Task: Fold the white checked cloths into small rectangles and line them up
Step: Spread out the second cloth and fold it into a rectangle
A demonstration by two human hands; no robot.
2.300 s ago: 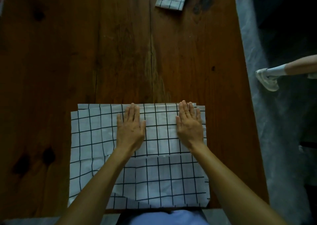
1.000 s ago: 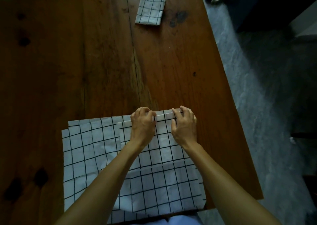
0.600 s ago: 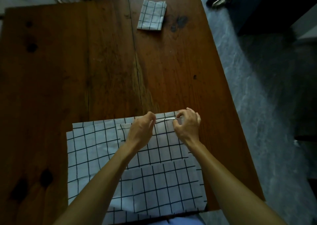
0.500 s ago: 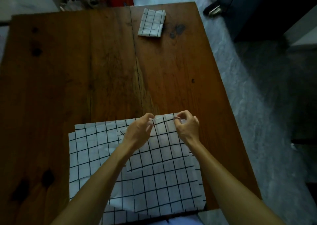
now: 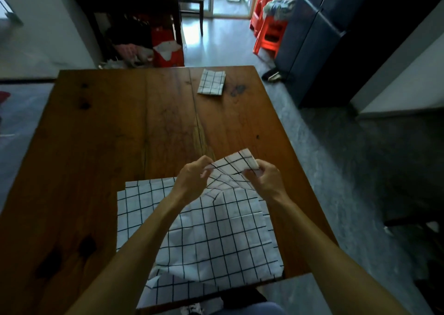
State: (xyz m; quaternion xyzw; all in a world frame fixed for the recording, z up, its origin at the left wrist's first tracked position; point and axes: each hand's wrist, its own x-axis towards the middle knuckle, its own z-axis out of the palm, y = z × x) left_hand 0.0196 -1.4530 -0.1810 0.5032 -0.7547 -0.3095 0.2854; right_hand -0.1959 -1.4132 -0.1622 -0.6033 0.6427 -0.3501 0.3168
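Observation:
A stack of white checked cloths [image 5: 144, 206] lies at the near edge of the wooden table [image 5: 101, 146]. The top cloth [image 5: 223, 233] is raised at its far edge. My left hand [image 5: 192, 180] pinches that edge on the left and my right hand [image 5: 264, 180] pinches it on the right, so the far corner [image 5: 240, 162] stands up off the table. The cloth's near part still rests on the stack and hangs over the table edge. A small folded checked cloth [image 5: 212, 82] lies flat at the far side of the table.
Bare wood spreads across the table's left and middle. The table's right edge [image 5: 288, 146] borders grey floor. Beyond the far edge stand a dark shelf with bags [image 5: 144, 40], red plastic stools [image 5: 269, 23] and a dark blue cabinet [image 5: 312, 38].
Both hands went from lying flat on the cloth to pinching its far edge and have lifted that edge off the stack. My view has tilted up, so the room beyond shows.

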